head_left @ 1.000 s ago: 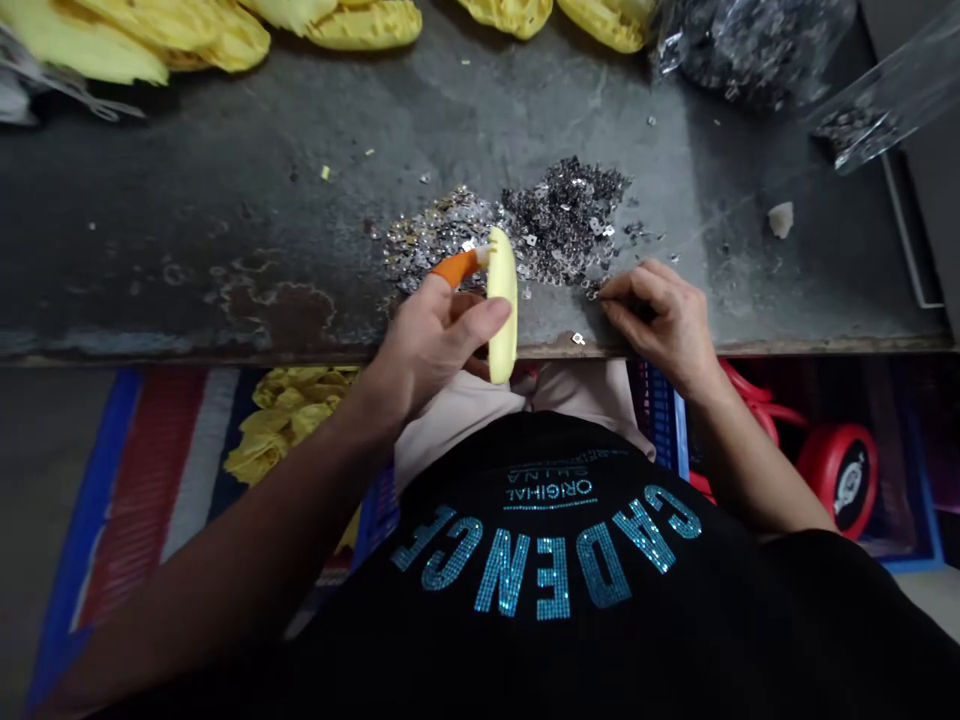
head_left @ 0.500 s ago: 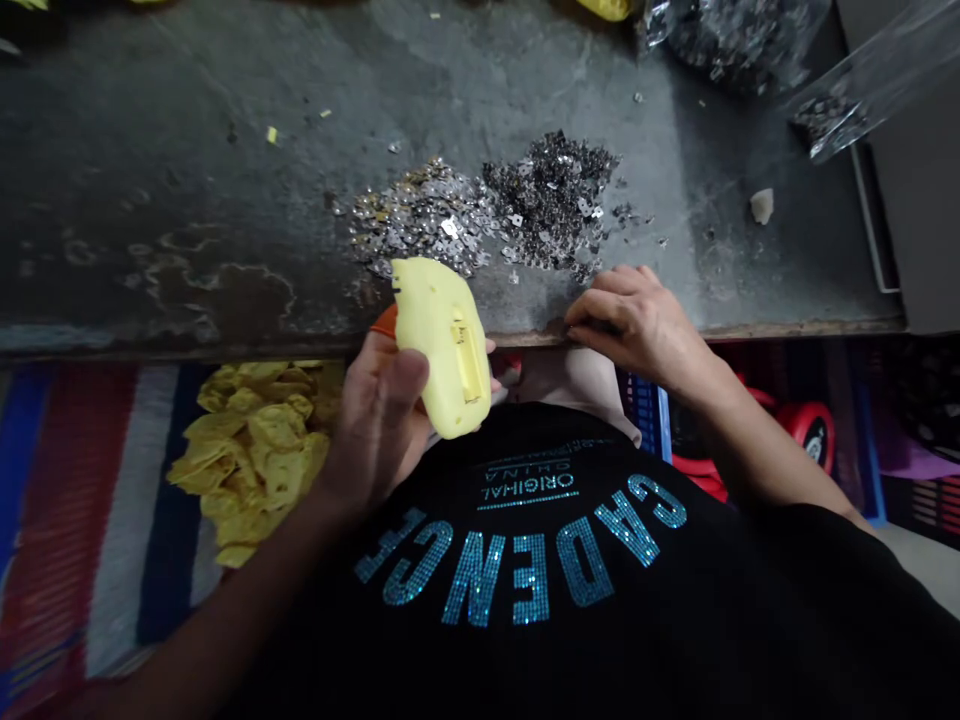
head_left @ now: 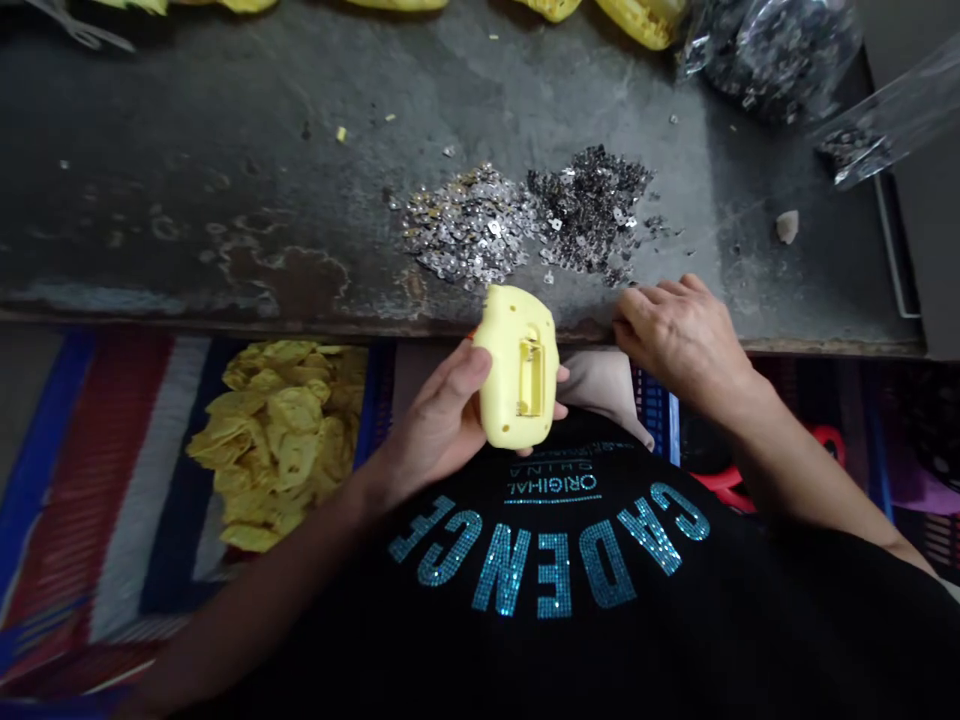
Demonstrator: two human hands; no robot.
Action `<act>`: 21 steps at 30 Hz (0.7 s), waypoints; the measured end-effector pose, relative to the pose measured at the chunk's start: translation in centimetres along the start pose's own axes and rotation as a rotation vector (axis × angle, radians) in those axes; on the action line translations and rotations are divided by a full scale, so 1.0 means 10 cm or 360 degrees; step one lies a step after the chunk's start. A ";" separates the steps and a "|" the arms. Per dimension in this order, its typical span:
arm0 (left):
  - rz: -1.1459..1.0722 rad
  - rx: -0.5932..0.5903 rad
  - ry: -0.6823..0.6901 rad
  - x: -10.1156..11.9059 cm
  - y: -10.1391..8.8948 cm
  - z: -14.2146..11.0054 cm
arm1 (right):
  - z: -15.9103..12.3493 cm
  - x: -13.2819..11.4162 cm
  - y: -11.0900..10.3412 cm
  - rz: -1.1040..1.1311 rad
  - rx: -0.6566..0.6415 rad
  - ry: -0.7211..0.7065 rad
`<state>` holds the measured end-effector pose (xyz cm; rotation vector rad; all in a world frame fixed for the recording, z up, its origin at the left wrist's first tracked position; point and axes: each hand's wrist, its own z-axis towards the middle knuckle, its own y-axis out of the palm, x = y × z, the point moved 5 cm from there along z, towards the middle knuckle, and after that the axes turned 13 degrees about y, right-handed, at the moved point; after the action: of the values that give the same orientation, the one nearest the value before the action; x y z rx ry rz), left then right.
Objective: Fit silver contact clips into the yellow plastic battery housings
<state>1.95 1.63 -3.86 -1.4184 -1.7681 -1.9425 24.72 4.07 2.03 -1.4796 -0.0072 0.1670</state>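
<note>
1. Shell (head_left: 496, 385), yellow, up at the near edge of the table (head_left: 195, 120), left hand (head_left: 444, 412) gripping its sides between thumb and fingers!
2. Right hand (head_left: 681, 328) rests curled at that edge, near dark metal pieces (head_left: 592, 212); whether its fingers pinch anything, I cannot tell.

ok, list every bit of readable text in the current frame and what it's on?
"CADENCE": large glittery letters on the black shirt.
"ORIGINAL": smaller, same shirt; its N is unclear.
"CHINA": smaller again, same shirt; probable reading, blurred.
One more line by the shirt's hem: too small to read.
Yellow casing: no readable text.
</note>
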 end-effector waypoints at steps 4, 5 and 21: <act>-0.0190 -0.0167 -0.0158 -0.10 0.05 0.04 | -0.04 -0.09 -0.18 0.1013 -0.0045 0.0041; -0.0223 -0.0206 -0.0181 -0.11 0.08 0.05 | -0.04 -0.14 -0.20 0.1327 -0.0079 0.0033; -0.0217 -0.0387 -0.0247 -0.10 0.22 0.03 | -0.03 -0.40 -0.05 0.1836 0.0084 -0.0128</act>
<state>4.03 0.79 -3.08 -1.6026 -1.7855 -2.2388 20.84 3.22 2.84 -1.2665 0.7870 1.1410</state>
